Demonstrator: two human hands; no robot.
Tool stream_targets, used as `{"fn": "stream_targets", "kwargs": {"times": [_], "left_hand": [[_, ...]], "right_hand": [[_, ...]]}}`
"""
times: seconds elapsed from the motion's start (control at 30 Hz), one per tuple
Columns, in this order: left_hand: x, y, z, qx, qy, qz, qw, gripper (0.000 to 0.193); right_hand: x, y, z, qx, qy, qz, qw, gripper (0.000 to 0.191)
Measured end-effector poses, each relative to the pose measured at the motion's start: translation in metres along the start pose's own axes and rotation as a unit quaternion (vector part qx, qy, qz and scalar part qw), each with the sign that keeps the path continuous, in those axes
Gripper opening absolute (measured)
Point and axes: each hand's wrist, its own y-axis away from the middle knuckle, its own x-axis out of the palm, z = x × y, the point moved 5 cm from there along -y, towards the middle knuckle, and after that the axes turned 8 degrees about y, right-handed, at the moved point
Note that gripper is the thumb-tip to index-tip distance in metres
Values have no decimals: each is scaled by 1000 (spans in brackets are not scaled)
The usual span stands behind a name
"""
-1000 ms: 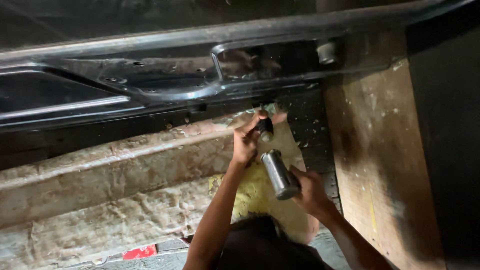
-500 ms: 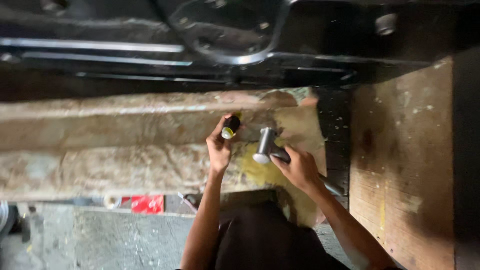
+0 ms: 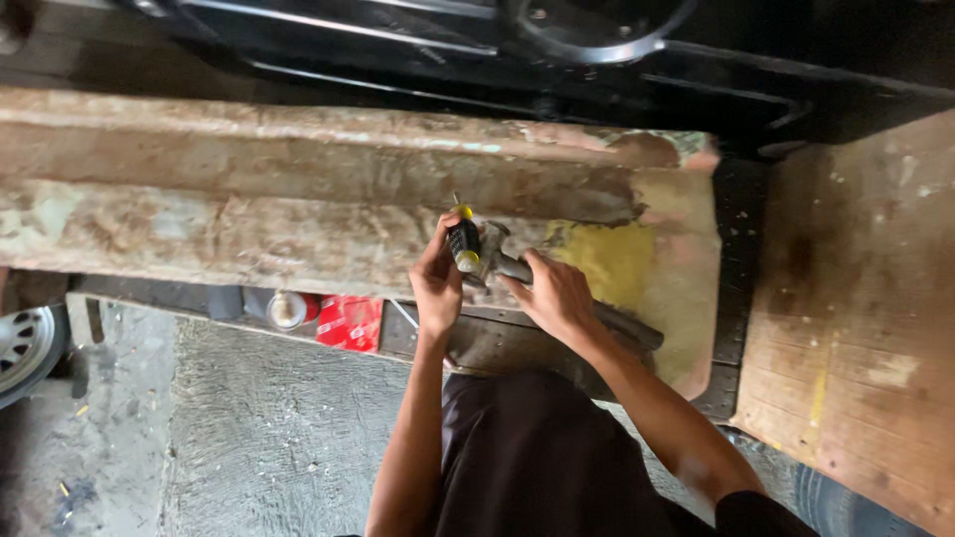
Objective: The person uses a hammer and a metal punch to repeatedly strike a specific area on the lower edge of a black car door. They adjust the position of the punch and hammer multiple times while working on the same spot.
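Observation:
My left hand [image 3: 438,283] grips a screwdriver with a black and yellow handle [image 3: 464,242], its shaft pointing up against a long rusty, patchy metal panel [image 3: 298,209]. My right hand [image 3: 557,296] holds a steel hammer [image 3: 502,264] by its dark handle, which runs down to the right; the hammer head sits right beside the screwdriver's handle end. A yellow-painted patch [image 3: 602,261] lies on the panel just right of both hands.
Black vehicle frame members [image 3: 597,50] run across the top. A worn wooden board [image 3: 856,298] fills the right side. A red box [image 3: 348,321] and a small round can [image 3: 286,309] lie below the panel. A wheel [image 3: 25,348] shows at the left edge; concrete floor below.
The view has shifted down and right, so the black frame is now higher. Both hands have come closer together, and the hammer head now sits at the screwdriver handle.

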Motion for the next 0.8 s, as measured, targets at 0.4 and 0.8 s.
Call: {"fn": "stream_targets", "kwargs": {"times": [0.4,0.8], "left_hand": [[-99,-13,-78,43,-69,-19,996,72],[-127,-26,-104,16,-88,-7,996,73]], "right_hand": [[78,-76,112,-32,-25,-31,999,29],[108,-103,150,-111,94,-82,986,43]]}}
